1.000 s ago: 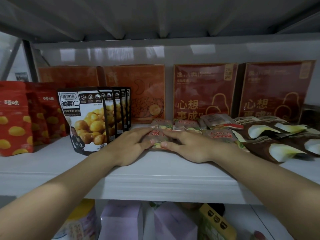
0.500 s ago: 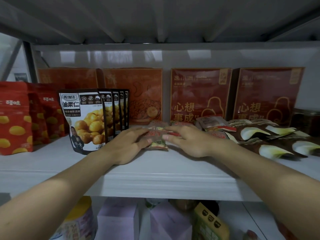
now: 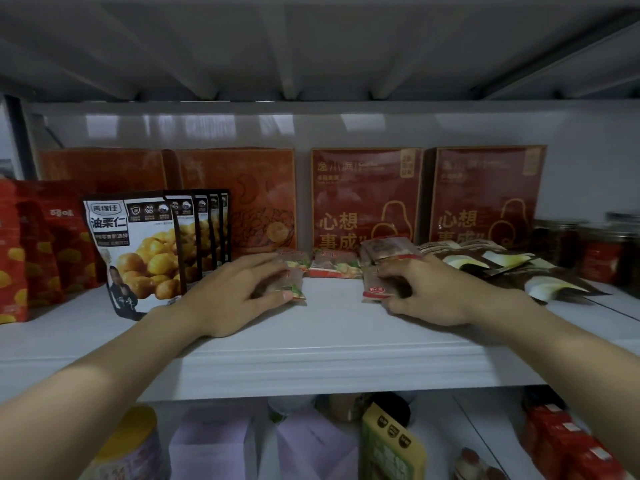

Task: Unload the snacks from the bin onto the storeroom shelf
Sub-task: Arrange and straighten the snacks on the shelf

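White shelf (image 3: 329,327), dim storeroom, left hand (image 3: 232,299) grasping left packet (image 3: 295,288), right hand (image 3: 443,296) grasping right packet (image 3: 375,291)

Your left hand (image 3: 232,296) lies on the white shelf (image 3: 329,341), fingers over a small packet (image 3: 296,289) and thumb at its near edge. At three o'clock from it, well apart, your right hand (image 3: 440,292) curls round a stack of packets (image 3: 375,291). Another packet (image 3: 334,265) lies between, at twelve. Chestnut bags (image 3: 138,251) stand upright at nine o'clock, brown pouches (image 3: 540,287) lie flat at three, and red boxes (image 3: 363,199) line the back.
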`<state>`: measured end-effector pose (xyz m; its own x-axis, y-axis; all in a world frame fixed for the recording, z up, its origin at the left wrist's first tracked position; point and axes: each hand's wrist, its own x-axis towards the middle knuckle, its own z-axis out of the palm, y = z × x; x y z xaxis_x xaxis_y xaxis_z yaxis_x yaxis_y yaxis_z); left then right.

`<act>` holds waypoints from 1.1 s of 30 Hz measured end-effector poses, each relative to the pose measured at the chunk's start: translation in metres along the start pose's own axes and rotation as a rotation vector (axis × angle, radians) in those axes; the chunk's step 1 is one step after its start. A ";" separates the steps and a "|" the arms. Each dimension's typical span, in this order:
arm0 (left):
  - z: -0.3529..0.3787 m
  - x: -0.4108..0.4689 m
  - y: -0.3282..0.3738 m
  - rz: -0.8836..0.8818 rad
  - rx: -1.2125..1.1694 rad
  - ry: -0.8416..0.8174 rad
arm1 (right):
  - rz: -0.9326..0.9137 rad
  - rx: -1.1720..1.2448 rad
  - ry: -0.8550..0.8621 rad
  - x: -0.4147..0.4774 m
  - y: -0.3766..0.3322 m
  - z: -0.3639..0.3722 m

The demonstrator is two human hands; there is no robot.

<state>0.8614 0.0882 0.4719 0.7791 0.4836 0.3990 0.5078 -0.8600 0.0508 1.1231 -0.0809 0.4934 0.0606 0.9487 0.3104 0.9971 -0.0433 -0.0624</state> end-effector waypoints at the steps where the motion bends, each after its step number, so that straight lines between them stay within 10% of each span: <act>1: 0.000 0.001 0.001 0.010 0.002 -0.003 | -0.010 -0.041 0.019 0.000 0.000 0.002; 14: -0.003 0.025 0.029 0.033 -0.186 -0.015 | -0.145 0.073 0.364 0.003 0.002 -0.021; 33: -0.005 0.054 0.081 -0.024 -1.214 0.021 | -0.122 1.129 0.516 0.030 -0.013 -0.022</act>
<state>0.9431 0.0437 0.5023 0.7626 0.5081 0.4004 -0.1617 -0.4496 0.8785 1.1132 -0.0588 0.5242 0.2364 0.6827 0.6914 0.4160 0.5719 -0.7070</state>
